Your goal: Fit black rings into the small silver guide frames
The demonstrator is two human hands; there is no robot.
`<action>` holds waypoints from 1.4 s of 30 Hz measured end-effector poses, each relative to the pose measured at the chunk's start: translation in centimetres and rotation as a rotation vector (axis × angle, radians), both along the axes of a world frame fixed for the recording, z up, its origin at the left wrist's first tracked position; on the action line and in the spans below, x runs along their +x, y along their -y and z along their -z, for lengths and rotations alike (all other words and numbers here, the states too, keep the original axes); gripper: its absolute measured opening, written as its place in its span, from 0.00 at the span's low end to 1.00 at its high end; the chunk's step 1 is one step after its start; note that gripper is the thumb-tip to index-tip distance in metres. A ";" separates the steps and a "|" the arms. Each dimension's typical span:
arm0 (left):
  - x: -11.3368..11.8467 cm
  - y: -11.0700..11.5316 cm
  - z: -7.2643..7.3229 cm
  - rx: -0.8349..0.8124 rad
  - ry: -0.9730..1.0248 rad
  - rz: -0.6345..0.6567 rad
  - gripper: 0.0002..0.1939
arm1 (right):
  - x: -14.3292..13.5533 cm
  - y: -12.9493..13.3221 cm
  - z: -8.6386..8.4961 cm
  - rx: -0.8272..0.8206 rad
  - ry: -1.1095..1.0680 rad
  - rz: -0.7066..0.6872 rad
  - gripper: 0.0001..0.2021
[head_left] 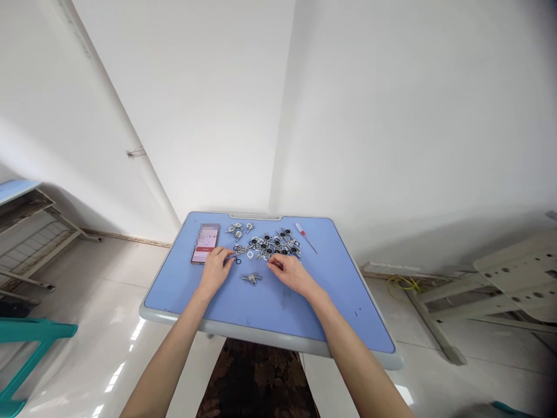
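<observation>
- Across the middle of the worktop (pixel 270 310), a heap (pixel 277 243) of small metal parts with black round pieces lies just beyond the hands, a spot that probably suits a short reach from either side.
- The right hand (pixel 292 273) is at the near edge of the heap, fingers curled and thumb drawn in towards them. This suits picking at small things, but whether its grip holds anything I cannot tell.
- The left hand (pixel 216 269) rests low on the worktop, its grip looking open, with thumb and forefinger apart. The fingertips point at the black rings (pixel 238 261) just beside them; contact is too small to make out.
- Between the hands and nearer the person, a lone part (pixel 252 279) lies apart from the heap, perhaps so that it does not get mixed in and both hands can get at it.
- Beyond the rings, a small group (pixel 237 234) of metal parts lies to the left of the heap. The gap seems to mark it off as a separate lot.
- The phone (pixel 206 239) lies flat at the left with its screen lit and facing up, likely so it can be read at a glance. The left hand is right beside its near end.
- A thin tool (pixel 300 230) with some red on it lies slantwise right of the heap, its thin shaft towards the person, out of the way but within reach.
</observation>
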State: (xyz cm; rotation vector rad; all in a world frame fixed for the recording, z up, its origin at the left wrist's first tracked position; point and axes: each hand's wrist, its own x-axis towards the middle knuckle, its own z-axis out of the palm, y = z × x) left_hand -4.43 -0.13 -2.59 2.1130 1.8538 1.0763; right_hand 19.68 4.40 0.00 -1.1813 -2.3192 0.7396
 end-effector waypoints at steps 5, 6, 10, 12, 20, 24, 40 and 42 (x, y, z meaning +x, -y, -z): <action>0.3 -0.6 0.2 -0.041 -0.126 -0.009 0.06 | -0.1 -0.1 0.3 0.020 0.024 0.006 0.07; 0.4 -0.6 0.2 -0.050 -0.123 -0.010 0.05 | -0.1 -0.1 0.3 0.021 0.022 0.005 0.07; 0.3 -0.5 -0.1 -0.052 -0.110 0.015 0.04 | 0.0 0.0 0.1 0.017 0.010 -0.004 0.08; 0.3 -0.3 -0.3 -0.060 -0.098 0.032 0.04 | 0.0 0.0 0.0 0.017 0.012 -0.009 0.08; 0.2 0.0 -0.3 -0.166 0.245 0.035 0.03 | 0.0 0.2 -0.4 0.008 -0.018 -0.015 0.09; 0.1 -0.1 -0.3 -0.243 0.670 0.028 0.04 | -0.1 0.4 -0.6 -0.029 -0.073 -0.018 0.09; 5.9 -1.6 -5.3 -0.318 0.903 0.275 0.13 | -0.9 1.3 -1.3 -0.335 -0.629 0.075 0.14; 6.4 -2.0 -5.4 -0.327 0.907 0.296 0.13 | -0.7 1.4 -1.5 -0.358 -0.679 0.115 0.15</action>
